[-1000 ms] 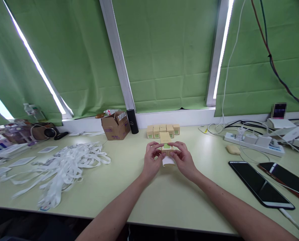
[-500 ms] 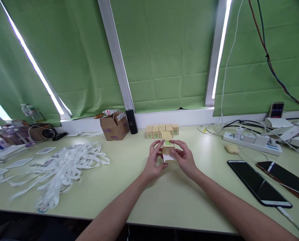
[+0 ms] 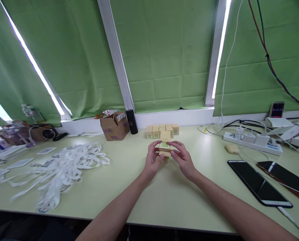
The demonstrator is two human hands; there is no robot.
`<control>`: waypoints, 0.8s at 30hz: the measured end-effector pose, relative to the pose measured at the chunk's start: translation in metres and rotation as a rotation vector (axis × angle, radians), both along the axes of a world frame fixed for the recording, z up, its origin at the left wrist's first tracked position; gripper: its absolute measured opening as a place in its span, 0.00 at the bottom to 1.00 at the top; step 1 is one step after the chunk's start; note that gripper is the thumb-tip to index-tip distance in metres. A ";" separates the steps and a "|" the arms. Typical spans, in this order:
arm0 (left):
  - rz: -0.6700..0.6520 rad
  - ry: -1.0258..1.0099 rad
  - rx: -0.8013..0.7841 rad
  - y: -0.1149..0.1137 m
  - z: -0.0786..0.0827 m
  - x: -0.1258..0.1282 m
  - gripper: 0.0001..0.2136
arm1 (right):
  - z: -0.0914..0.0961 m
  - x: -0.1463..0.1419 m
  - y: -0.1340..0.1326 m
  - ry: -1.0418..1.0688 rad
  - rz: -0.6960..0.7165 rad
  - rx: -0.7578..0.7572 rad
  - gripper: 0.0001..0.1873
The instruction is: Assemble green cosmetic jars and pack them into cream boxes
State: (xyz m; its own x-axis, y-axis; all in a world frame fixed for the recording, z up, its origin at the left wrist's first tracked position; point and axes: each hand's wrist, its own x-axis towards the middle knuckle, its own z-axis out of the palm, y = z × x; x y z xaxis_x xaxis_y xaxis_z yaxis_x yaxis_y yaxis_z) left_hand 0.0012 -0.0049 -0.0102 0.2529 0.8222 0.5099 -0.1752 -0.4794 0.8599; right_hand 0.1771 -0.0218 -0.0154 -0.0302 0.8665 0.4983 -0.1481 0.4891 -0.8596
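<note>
A small beige carton with a green label point(image 3: 165, 146) is held above the pale green table point(image 3: 129, 187) between both my hands. My left hand point(image 3: 152, 158) grips its left side with curled fingers. My right hand point(image 3: 181, 157) pinches its right side. Just behind them a row of several matching beige cartons point(image 3: 162, 130) stands near the window sill.
A heap of white lanyards point(image 3: 64, 167) lies at the left. An open brown cardboard box point(image 3: 115, 126) and a black cylinder point(image 3: 131, 121) stand at the back. Two dark phones point(image 3: 258, 183) and a white power strip point(image 3: 252, 140) with cables lie at the right.
The white flap that hung below the carton is no longer showing. Both hands have stayed on the carton and shifted slightly round it.
</note>
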 end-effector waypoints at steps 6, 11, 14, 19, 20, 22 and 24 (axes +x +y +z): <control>0.009 -0.008 -0.054 -0.004 0.003 0.000 0.26 | -0.003 -0.001 0.000 0.010 0.043 0.008 0.19; 0.032 -0.014 -0.063 -0.006 0.006 0.001 0.26 | -0.005 -0.002 0.001 0.020 0.071 0.022 0.19; 0.051 -0.015 -0.059 -0.006 0.006 0.001 0.25 | -0.005 -0.003 0.000 0.035 0.088 0.023 0.19; 0.063 -0.011 -0.050 -0.005 0.006 0.001 0.23 | -0.004 -0.003 -0.001 0.063 0.121 0.022 0.20; 0.068 -0.010 -0.047 -0.005 0.006 0.001 0.23 | -0.004 -0.003 -0.001 0.067 0.128 0.022 0.20; 0.079 -0.009 -0.040 -0.004 0.005 0.002 0.22 | -0.005 -0.004 -0.001 0.069 0.137 0.023 0.21; 0.091 -0.008 -0.026 -0.003 0.003 0.002 0.22 | -0.005 -0.004 -0.001 0.069 0.134 0.023 0.21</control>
